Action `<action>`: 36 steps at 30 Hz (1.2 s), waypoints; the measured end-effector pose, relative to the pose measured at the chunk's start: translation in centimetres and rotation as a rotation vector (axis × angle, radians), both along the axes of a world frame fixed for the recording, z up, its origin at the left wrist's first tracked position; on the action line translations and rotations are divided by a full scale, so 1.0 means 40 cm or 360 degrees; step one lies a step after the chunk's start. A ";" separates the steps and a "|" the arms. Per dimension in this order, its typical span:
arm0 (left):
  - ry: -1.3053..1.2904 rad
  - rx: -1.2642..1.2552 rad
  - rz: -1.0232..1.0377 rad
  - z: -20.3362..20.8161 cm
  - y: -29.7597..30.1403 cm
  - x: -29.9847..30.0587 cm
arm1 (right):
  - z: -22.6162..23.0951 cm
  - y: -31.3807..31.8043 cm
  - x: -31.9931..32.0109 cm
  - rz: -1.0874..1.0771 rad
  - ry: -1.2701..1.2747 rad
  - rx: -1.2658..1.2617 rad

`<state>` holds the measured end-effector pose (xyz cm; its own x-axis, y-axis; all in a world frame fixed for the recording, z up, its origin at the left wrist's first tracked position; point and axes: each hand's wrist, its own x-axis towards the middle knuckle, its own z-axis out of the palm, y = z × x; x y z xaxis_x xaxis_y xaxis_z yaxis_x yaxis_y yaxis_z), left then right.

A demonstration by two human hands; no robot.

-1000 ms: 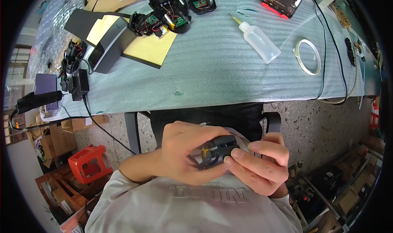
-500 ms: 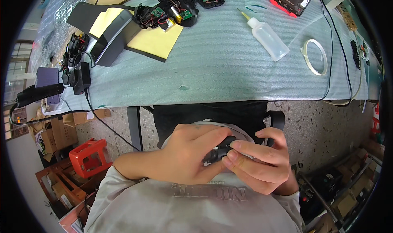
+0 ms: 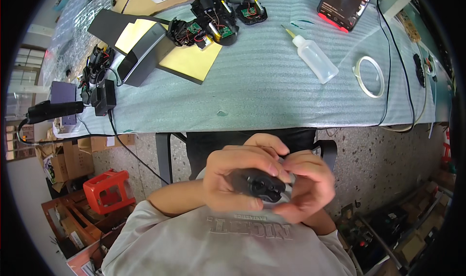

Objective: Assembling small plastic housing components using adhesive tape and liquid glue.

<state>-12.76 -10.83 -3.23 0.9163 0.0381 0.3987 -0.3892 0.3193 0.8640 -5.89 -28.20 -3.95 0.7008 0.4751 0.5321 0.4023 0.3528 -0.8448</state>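
Note:
A black rounded plastic housing (image 3: 264, 185) lies in my left hand (image 3: 228, 176), whose fingers wrap over its top and whose thumb supports it below. Its open end, with a dark recess and small parts, faces right. My right hand (image 3: 310, 184) is curved beside that end, thumb and fingers apart, slightly blurred. Its fingertips are close to those of my left hand, and I see nothing held between them. Both hands are in front of my shirt, just below the table edge.
On the padded table (image 3: 194, 106) are opened black housings with circuit boards (image 3: 213, 26), a grey box (image 3: 143, 55), a needle-tipped bottle (image 3: 315, 60), a tape roll (image 3: 369, 77) and a phone (image 3: 345, 4). Cables (image 3: 114, 125) hang at left. A red stool (image 3: 109, 191) stands left.
The housing has turned so its open end shows. My right fingers have moved off it and sit apart at its right side. The view has tilted, so the table appears lower.

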 end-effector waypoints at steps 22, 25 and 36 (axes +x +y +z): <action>0.0233 0.0189 0.0157 0.025 0.015 -0.015 | 0.026 0.001 -0.002 0.0022 0.0063 -0.0203; 0.0331 0.0090 0.0082 0.023 0.022 -0.009 | 0.030 0.003 -0.005 -0.0054 -0.0031 -0.0219; -0.0073 0.0933 0.0315 0.059 0.040 0.034 | 0.025 0.005 0.023 -0.0077 -0.0117 -0.0126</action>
